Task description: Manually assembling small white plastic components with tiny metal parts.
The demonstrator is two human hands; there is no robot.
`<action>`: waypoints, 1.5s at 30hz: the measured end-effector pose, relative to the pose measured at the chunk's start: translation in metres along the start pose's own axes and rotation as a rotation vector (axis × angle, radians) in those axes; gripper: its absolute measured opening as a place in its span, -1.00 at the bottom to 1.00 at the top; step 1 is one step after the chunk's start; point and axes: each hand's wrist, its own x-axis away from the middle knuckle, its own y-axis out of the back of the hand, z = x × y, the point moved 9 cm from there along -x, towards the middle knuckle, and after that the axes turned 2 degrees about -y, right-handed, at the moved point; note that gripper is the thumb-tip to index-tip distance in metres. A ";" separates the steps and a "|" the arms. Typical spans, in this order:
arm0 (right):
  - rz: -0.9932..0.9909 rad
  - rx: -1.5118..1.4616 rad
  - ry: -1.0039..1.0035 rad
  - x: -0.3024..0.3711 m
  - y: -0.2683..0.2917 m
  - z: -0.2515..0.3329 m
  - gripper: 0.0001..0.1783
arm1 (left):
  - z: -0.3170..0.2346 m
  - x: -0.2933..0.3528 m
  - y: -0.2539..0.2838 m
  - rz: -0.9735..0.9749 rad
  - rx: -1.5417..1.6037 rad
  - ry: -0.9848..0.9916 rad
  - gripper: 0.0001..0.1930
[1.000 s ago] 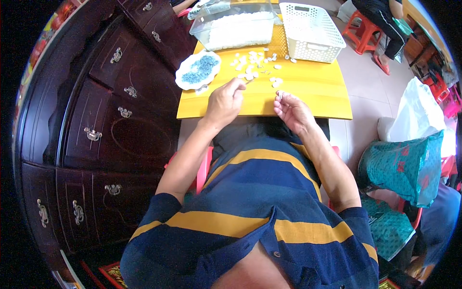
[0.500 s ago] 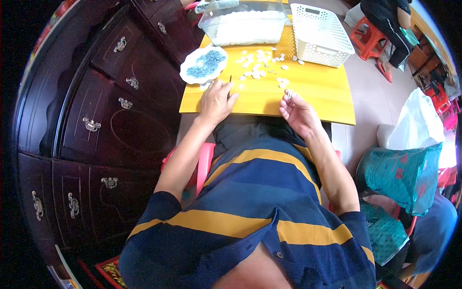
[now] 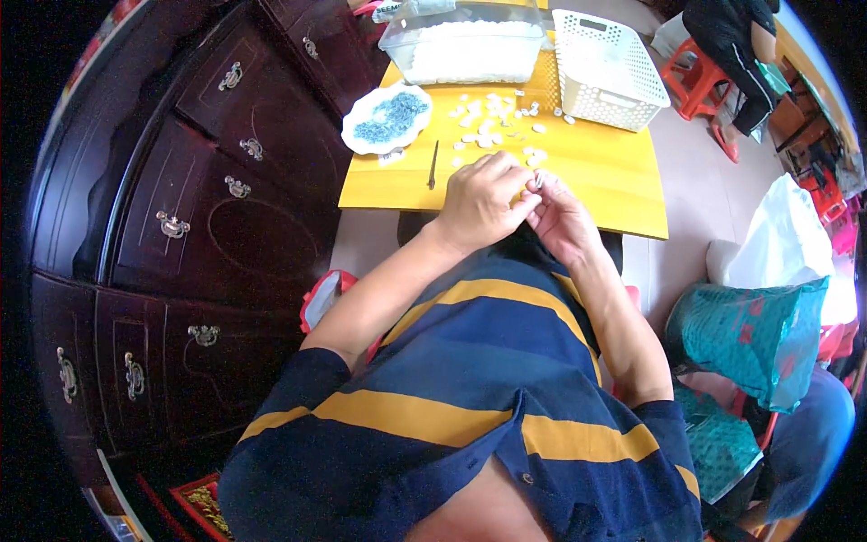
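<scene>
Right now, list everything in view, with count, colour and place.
Yellow wooden table: one, centre top.
White round plate of blue-grey bits: one, table's left corner.
Clear plastic tub of white pieces: one, table's far edge.
White perforated plastic basket: one, table's far right.
Small white loose pieces: many, scattered mid-table.
Thin dark tool: one, lying near the plate.
Dark wooden drawer cabinet: one, left.
Green mesh bag: one, right.
Red plastic stool: one, top right, by another person.
Left hand, right hand: together at the table's near edge, pinching a small white piece.
</scene>
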 end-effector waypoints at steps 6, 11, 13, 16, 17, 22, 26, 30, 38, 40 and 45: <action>-0.004 0.057 0.005 0.001 0.004 -0.003 -0.72 | -0.002 0.000 -0.004 -0.013 -0.032 -0.033 -0.89; -0.049 0.066 0.007 0.002 0.007 -0.005 -0.72 | -0.005 0.001 -0.005 -0.028 -0.053 -0.065 -0.93; -0.065 0.069 0.009 0.002 0.004 -0.006 -0.72 | -0.003 0.002 -0.006 -0.039 -0.062 -0.065 -0.94; -0.120 0.059 0.007 0.003 0.006 -0.006 -0.81 | -0.002 0.004 -0.006 -0.046 -0.069 -0.069 -0.95; -0.083 0.059 0.000 0.002 0.009 -0.007 -0.78 | -0.003 0.004 -0.006 -0.040 -0.064 -0.076 -0.96; -0.079 0.049 0.011 0.001 0.009 -0.005 -0.78 | -0.003 0.002 0.010 -0.086 0.038 -0.055 -0.96; -0.043 0.012 0.028 0.001 0.008 0.002 -0.77 | 0.000 0.003 0.020 -0.112 0.083 -0.030 -0.93; 0.070 -0.074 0.016 0.004 -0.006 0.004 -0.77 | 0.001 0.008 0.029 -0.142 0.132 0.033 -0.91; 0.180 -0.083 0.024 0.010 -0.022 0.010 -0.76 | -0.001 0.007 0.032 -0.152 0.220 0.040 -0.90; 0.176 -0.075 0.026 0.011 -0.025 0.010 -0.76 | -0.002 0.008 0.032 -0.150 0.220 0.044 -0.90; 0.197 -0.034 0.062 0.012 -0.029 0.015 -0.75 | -0.002 0.011 0.032 -0.144 0.240 -0.002 -0.90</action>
